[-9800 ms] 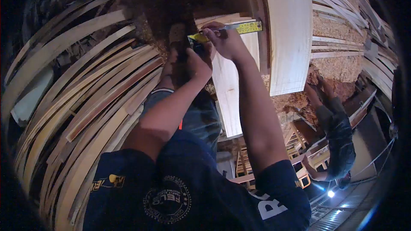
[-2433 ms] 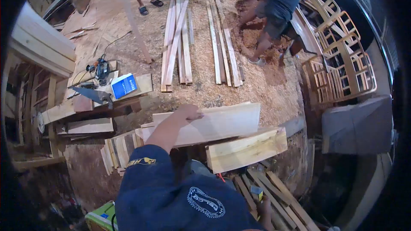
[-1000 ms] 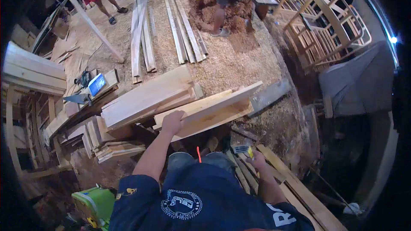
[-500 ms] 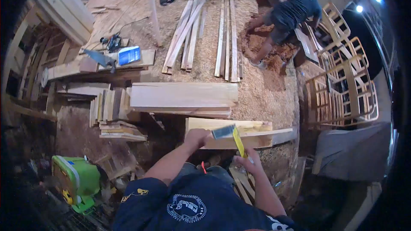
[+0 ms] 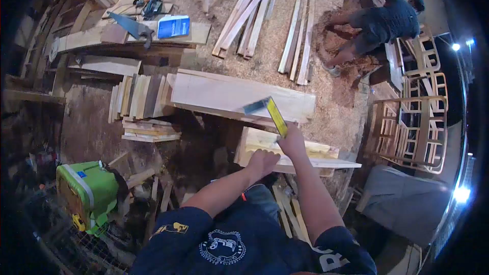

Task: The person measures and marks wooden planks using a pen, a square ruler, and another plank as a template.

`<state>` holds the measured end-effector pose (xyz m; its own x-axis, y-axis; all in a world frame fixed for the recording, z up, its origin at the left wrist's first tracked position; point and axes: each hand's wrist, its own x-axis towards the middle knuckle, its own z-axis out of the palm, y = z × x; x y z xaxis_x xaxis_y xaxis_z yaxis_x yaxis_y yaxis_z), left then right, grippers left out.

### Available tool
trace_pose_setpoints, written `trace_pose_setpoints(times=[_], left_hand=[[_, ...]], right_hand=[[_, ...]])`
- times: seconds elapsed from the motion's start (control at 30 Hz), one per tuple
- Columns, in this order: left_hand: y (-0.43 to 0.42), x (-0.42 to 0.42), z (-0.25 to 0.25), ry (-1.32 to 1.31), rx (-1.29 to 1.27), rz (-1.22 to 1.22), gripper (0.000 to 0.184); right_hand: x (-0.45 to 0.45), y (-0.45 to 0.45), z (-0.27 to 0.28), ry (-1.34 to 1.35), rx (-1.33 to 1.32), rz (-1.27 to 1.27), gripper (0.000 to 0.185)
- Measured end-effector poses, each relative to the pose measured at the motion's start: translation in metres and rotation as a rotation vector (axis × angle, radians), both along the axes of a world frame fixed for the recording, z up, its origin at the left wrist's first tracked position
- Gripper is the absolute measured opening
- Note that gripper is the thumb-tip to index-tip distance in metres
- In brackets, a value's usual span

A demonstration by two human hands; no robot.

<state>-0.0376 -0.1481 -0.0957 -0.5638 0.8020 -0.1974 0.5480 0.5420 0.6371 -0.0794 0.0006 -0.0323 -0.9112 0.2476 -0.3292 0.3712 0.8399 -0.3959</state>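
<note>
Clamping the yellow-marked square (image 5: 276, 116) in the right hand (image 5: 292, 141), holding it jutting beyond that grip, apparently lining up. Touching the pale board (image 5: 321, 162) with the left hand (image 5: 263, 163), just bodyward; can't tell whether clamping. Probably needing to set square against board.

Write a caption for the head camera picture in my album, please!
The right hand grips a yellow-bladed square while the left hand holds a pale board.
</note>
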Motion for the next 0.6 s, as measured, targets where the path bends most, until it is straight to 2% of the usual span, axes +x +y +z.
trace_pose_setpoints(times=[0.03,0.2,0.3,0.4,0.53,0.6], left_hand=[[0.003,0.003,-0.006,0.027,-0.044,-0.018,0.016],[-0.005,-0.002,-0.001,0.019,0.048,0.012,0.014],[-0.004,-0.001,-0.004,0.026,0.039,0.001,0.015],[-0.005,-0.004,0.003,0.025,0.013,-0.015,0.017],[-0.001,-0.003,0.000,0.024,-0.006,-0.038,0.019],[0.003,-0.003,-0.005,0.007,-0.063,-0.062,0.019]], right_hand=[[-0.016,-0.006,-0.013,-0.009,-0.011,0.031,0.046],[-0.078,-0.038,-0.067,0.010,-0.028,0.209,0.044],[-0.101,-0.043,-0.085,0.030,0.123,0.197,0.043],[-0.110,-0.030,-0.063,0.184,0.393,0.152,0.045],[-0.091,0.005,-0.037,0.181,0.267,0.021,0.041],[-0.060,0.032,-0.037,0.158,0.103,-0.029,0.037]])
